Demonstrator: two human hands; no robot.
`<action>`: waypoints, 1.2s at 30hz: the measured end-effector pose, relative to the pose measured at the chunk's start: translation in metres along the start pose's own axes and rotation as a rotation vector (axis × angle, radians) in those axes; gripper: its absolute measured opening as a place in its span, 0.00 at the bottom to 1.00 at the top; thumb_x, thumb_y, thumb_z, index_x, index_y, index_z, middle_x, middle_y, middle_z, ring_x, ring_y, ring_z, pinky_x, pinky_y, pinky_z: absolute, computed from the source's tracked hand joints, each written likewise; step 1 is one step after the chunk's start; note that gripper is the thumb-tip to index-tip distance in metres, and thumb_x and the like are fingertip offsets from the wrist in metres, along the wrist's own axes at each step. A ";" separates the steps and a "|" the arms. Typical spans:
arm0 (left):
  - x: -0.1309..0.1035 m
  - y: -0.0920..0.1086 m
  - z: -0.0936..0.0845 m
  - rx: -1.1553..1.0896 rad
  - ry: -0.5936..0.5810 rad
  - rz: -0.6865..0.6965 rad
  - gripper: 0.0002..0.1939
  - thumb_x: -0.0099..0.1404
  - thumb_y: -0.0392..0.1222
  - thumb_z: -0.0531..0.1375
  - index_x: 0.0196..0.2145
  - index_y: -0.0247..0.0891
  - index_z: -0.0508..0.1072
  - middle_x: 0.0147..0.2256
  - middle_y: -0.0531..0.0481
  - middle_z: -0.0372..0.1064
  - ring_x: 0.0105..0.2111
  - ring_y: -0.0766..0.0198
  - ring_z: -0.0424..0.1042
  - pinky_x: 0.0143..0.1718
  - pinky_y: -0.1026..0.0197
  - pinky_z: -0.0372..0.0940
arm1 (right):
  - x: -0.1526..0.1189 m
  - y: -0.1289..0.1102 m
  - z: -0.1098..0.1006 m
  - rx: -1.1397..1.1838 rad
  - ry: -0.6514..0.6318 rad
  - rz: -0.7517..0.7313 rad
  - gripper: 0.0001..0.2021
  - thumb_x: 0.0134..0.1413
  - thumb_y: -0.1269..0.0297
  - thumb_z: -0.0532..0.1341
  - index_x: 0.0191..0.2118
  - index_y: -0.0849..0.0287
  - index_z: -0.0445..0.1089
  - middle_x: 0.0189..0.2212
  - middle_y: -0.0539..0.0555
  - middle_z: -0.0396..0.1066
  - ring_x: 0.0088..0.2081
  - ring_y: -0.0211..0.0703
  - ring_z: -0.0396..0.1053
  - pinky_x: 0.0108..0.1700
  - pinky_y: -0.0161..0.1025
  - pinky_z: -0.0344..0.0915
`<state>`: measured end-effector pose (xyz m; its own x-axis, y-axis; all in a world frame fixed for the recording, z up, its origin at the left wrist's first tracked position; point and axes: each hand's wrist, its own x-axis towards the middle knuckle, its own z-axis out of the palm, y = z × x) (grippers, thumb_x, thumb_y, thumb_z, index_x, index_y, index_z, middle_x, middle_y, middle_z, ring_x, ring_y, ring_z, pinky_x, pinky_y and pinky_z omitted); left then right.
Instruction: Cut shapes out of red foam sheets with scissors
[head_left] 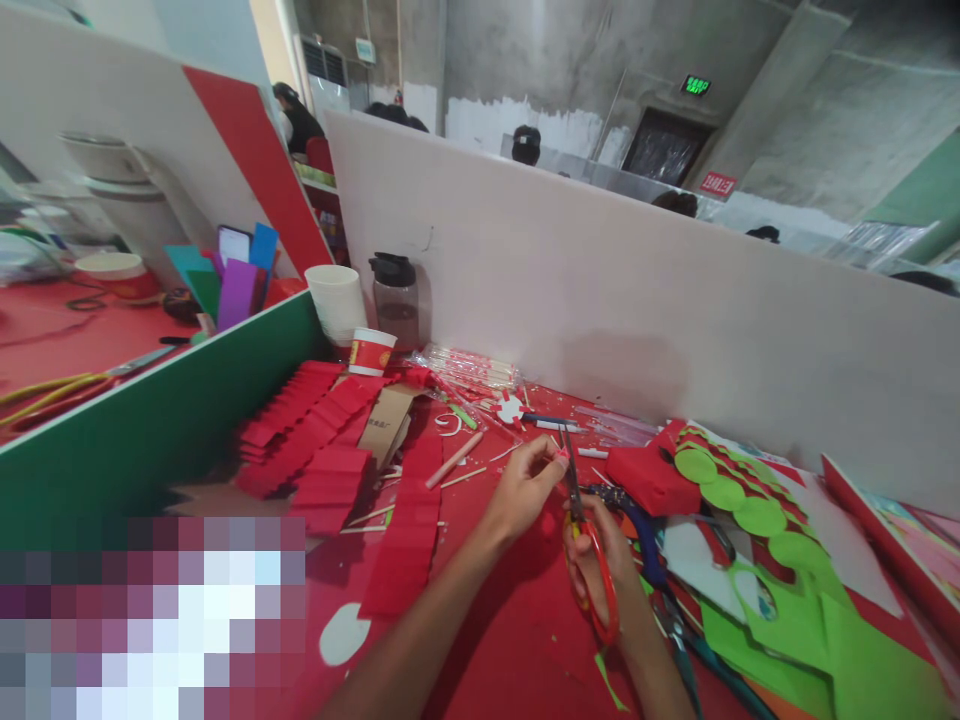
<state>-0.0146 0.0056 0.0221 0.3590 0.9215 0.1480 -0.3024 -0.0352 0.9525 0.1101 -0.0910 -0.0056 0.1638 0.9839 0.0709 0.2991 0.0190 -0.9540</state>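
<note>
My right hand (pixel 611 555) grips a pair of scissors (pixel 606 595) with red-orange handles, its dark blades pointing up and away from me. Close beside the blades, my left hand (pixel 517 490) is closed in a pinch. A small pinkish-red piece (pixel 562 456) shows at its fingertips, too small to tell its kind. The blades stand slightly apart at the tips; whether they touch the piece I cannot tell. Beyond the hands lies a white paper disc with red marks (pixel 510 408), near a dark pen (pixel 551 422).
Pleated red paper strips (pixel 330 480) lie at left, beside paper cups (pixel 336 300) and a dark-lidded bottle (pixel 395 305). Green paper (pixel 787 630), pliers (pixel 679 630) and a blue-handled tool (pixel 646 540) crowd the right. A white partition (pixel 487 230) closes the back; a green-sided one (pixel 225 400) stands left.
</note>
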 end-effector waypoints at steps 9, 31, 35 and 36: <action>0.000 0.002 0.001 -0.011 0.004 0.001 0.19 0.63 0.56 0.60 0.25 0.40 0.64 0.24 0.55 0.59 0.26 0.65 0.61 0.31 0.62 0.57 | -0.001 -0.001 0.000 0.106 -0.033 0.062 0.30 0.54 0.34 0.61 0.49 0.54 0.67 0.22 0.44 0.63 0.14 0.30 0.53 0.15 0.27 0.57; 0.002 0.000 0.000 0.038 0.022 0.016 0.20 0.63 0.56 0.60 0.23 0.40 0.63 0.22 0.55 0.58 0.25 0.66 0.59 0.30 0.62 0.57 | 0.001 0.009 0.003 0.160 -0.036 0.105 0.29 0.49 0.34 0.66 0.45 0.54 0.67 0.14 0.39 0.55 0.11 0.30 0.50 0.12 0.27 0.50; 0.002 0.001 0.000 0.032 0.012 0.008 0.18 0.63 0.54 0.60 0.23 0.40 0.64 0.22 0.54 0.60 0.25 0.65 0.61 0.31 0.62 0.58 | 0.002 0.007 0.002 0.166 -0.026 0.092 0.29 0.48 0.36 0.68 0.44 0.54 0.67 0.15 0.39 0.57 0.12 0.30 0.52 0.13 0.26 0.50; 0.002 0.000 -0.001 0.031 0.009 0.007 0.18 0.63 0.53 0.60 0.23 0.40 0.64 0.22 0.54 0.61 0.25 0.65 0.62 0.31 0.62 0.58 | 0.001 0.006 0.002 0.171 -0.024 0.095 0.28 0.48 0.37 0.68 0.45 0.54 0.66 0.16 0.39 0.57 0.12 0.30 0.52 0.13 0.26 0.51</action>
<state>-0.0147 0.0072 0.0226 0.3492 0.9245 0.1529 -0.2773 -0.0540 0.9593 0.1108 -0.0893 -0.0120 0.1609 0.9866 -0.0265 0.1189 -0.0460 -0.9918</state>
